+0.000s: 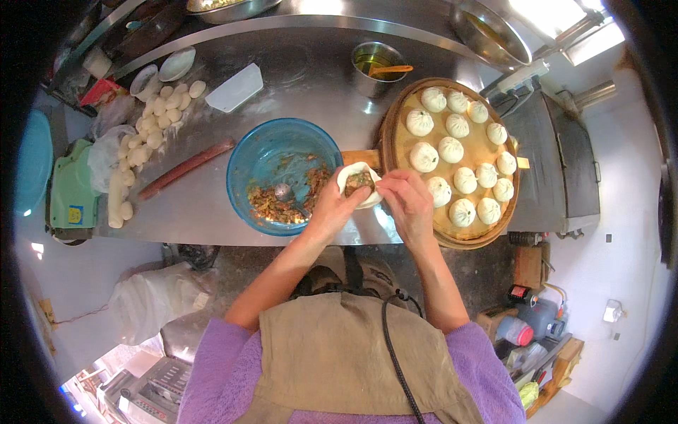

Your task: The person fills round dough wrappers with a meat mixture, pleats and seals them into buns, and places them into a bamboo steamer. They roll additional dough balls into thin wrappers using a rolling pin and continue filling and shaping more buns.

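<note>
My left hand cups a round dough wrapper, with its thumb pressed on the meat filling inside. At the wrapper's right edge, the fingertips of my right hand pinch the dough. Left of my hands stands a blue plastic basin, partly filled with chopped filling; a metal spoon rests in it. Close on the right, a round bamboo steamer tray bears several pleated buns.
Several dough pieces and a dough roll lie left on the steel worktop, near a rolling pin and a white scraper. A green scale stands far left. Behind sits a steel pot of oil with an orange-handled utensil.
</note>
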